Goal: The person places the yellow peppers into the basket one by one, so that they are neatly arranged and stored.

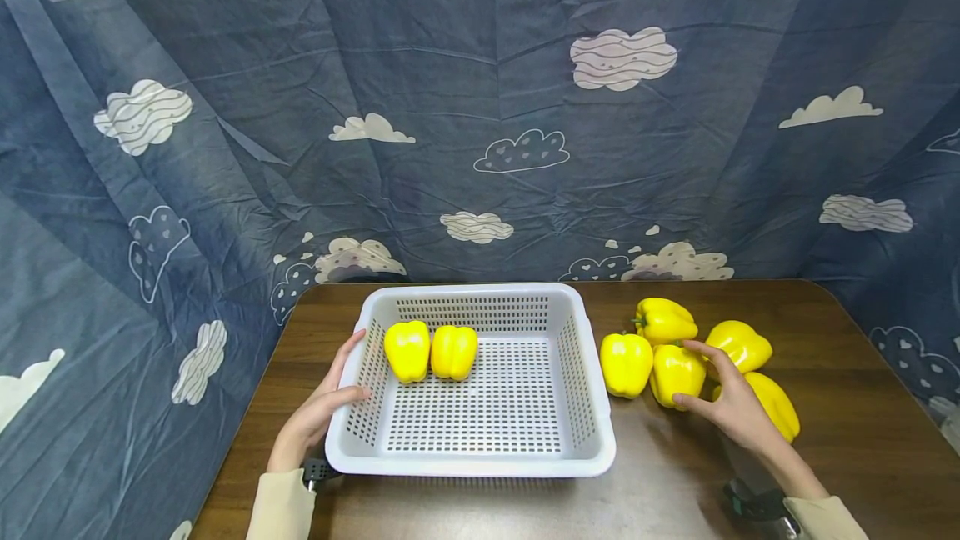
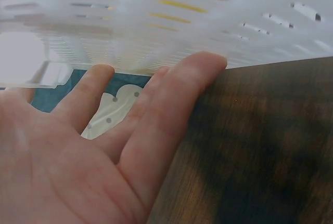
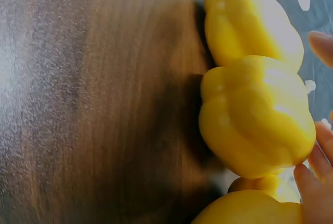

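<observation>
My left hand [image 1: 318, 411] holds the left rim of a white perforated plastic basket [image 1: 471, 467]. Its thumb lies over the rim, and in the left wrist view the fingers [image 2: 156, 125] reach along the basket's outer side. Two yellow bell peppers, one [image 1: 407, 352] beside the other [image 1: 453, 352], lie at the left inside the basket. To the right, my right hand [image 1: 738, 411] is at a yellow bell pepper [image 1: 675, 377] on the table, thumb and forefinger spread around it. The right wrist view shows this pepper [image 3: 255, 117] with a gap to one fingertip; other fingers are close to its side.
Other yellow bell peppers crowd around the right hand: one to the left [image 1: 626, 365], one behind [image 1: 664, 321], one to the right [image 1: 738, 346] and another near the wrist [image 1: 776, 407]. The brown wooden table [image 1: 862, 440] backs onto a blue cloud-print curtain [image 1: 495, 107].
</observation>
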Action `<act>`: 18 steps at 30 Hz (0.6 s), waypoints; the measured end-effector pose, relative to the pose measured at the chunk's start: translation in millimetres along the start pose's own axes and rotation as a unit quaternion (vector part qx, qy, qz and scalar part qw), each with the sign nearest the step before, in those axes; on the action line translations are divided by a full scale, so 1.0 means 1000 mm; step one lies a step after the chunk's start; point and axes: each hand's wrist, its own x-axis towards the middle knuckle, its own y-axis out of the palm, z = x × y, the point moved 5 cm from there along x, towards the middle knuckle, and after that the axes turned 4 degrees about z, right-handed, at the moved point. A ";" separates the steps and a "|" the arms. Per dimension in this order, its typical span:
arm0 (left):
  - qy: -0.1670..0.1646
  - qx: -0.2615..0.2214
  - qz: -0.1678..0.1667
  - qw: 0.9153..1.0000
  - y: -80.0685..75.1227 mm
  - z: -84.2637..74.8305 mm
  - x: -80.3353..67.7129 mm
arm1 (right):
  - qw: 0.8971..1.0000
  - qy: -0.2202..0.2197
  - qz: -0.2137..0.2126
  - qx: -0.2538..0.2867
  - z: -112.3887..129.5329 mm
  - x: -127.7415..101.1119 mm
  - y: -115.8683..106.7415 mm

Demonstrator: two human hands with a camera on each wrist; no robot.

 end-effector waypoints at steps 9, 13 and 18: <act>0.005 0.000 -0.001 1.000 0.000 0.000 0.000 | 0.999 0.003 0.001 -0.042 -0.002 0.002 0.006; 0.006 0.002 0.000 1.000 0.000 0.000 0.000 | 0.998 -0.012 -0.008 -0.056 -0.004 0.003 0.007; 0.007 0.000 0.000 1.000 0.000 0.000 0.000 | 0.998 -0.029 -0.020 -0.057 -0.005 0.003 0.010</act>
